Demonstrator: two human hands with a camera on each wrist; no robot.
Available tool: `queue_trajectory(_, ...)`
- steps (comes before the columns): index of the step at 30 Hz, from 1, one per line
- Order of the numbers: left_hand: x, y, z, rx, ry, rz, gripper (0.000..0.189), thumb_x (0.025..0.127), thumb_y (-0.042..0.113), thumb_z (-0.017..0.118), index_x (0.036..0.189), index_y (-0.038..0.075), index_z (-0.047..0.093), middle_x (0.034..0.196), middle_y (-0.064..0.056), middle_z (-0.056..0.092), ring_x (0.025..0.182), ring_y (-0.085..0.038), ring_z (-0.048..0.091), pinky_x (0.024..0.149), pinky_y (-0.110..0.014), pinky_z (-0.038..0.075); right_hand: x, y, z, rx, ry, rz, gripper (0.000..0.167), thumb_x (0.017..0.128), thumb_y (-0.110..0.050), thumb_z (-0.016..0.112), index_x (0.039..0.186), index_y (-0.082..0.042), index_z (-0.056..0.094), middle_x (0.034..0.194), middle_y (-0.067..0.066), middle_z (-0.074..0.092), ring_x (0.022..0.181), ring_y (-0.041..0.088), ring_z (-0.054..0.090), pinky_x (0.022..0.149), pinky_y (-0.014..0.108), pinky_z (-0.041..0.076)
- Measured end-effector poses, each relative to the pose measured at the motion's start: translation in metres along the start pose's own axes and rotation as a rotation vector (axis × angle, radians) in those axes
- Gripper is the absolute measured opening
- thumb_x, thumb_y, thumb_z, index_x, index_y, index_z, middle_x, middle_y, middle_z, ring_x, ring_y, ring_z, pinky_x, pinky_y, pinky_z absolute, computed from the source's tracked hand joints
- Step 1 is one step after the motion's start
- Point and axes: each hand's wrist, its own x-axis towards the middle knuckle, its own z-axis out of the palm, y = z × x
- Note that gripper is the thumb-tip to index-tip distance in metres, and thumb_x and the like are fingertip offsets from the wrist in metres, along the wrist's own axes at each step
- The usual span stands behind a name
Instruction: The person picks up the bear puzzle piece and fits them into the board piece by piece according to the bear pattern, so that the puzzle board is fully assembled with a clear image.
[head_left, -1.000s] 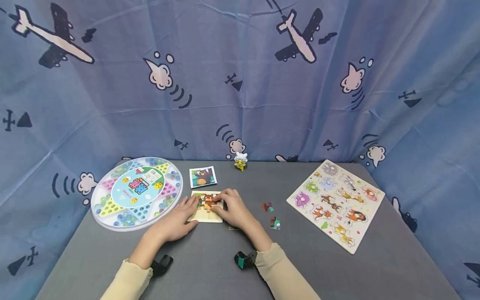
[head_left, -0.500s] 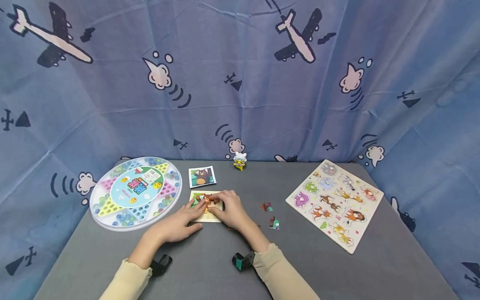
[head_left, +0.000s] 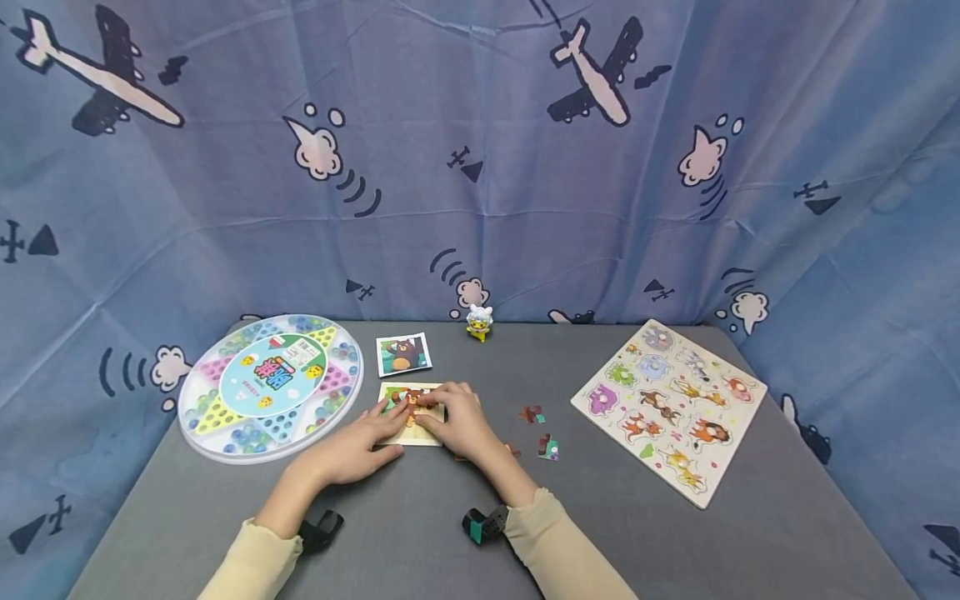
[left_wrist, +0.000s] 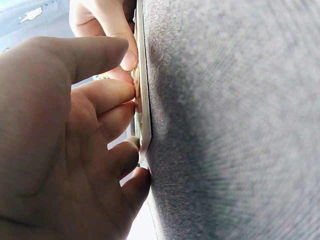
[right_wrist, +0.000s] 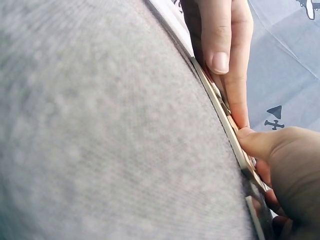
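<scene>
Fingers (head_left: 391, 424) on puzzle (head_left: 425, 436), gray table (head_left: 405, 542), airplane-print curtain (head_left: 420, 208)

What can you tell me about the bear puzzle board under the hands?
The puzzle board lies flat on the grey tabletop, nearer the camera than the bear card. It looks thin, pale and wooden. Pieces on it show part of a brown bear and some green; its near strip is bare. Fingers of the left hand and right hand touch its top, hiding some of it.
</scene>
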Motion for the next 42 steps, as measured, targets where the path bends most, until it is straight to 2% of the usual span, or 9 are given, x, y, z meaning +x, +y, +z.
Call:
queue_trajectory(10, -0.001, 0.002, 0.000, 0.005, 0.021, 0.001, 0.063, 0.109, 0.022, 0.059, 0.163, 0.000, 0.037, 0.173, -0.018, 0.028, 0.159, -0.052, 0.016, 0.127, -0.070, 0.018, 0.000, -0.001, 0.000, -0.010, -0.017, 0.005, 0.026, 0.095, -0.024, 0.081, 0.117, -0.011, 0.082, 0.112, 0.006, 0.073, 0.104, 0.023, 0.057, 0.090, 0.041, 0.043)
queue_trajectory(25, -0.003, 0.010, -0.002, 0.048, 0.016, -0.008, 0.064, 0.108, 0.021, 0.060, 0.164, 0.001, 0.036, 0.172, -0.018, 0.030, 0.159, -0.050, 0.019, 0.127, -0.069, 0.021, -0.002, -0.004, 0.000, -0.012, -0.019, 0.015, 0.023, 0.096, -0.024, 0.081, 0.115, -0.012, 0.082, 0.110, 0.006, 0.072, 0.104, 0.023, 0.057, 0.090, 0.043, 0.043)
queue_trajectory(33, -0.001, 0.008, -0.001, 0.073, 0.018, -0.014, 0.064, 0.109, 0.022, 0.060, 0.164, 0.002, 0.036, 0.173, -0.015, 0.030, 0.160, -0.048, 0.019, 0.128, -0.067, 0.020, 0.000, -0.002, -0.002, -0.025, -0.027, 0.008, 0.023, 0.097, -0.027, 0.079, 0.116, -0.012, 0.081, 0.109, 0.005, 0.072, 0.102, 0.023, 0.057, 0.089, 0.041, 0.043)
queue_trajectory(42, -0.001, 0.001, 0.001, 0.070, 0.068, 0.018, 0.056, 0.109, 0.017, 0.059, 0.162, 0.005, 0.044, 0.170, -0.013, 0.036, 0.158, -0.051, 0.021, 0.125, -0.069, 0.024, 0.005, -0.002, -0.006, 0.027, -0.052, 0.035, 0.026, 0.096, -0.026, 0.080, 0.116, -0.010, 0.079, 0.105, 0.006, 0.073, 0.101, 0.025, 0.059, 0.090, 0.044, 0.044)
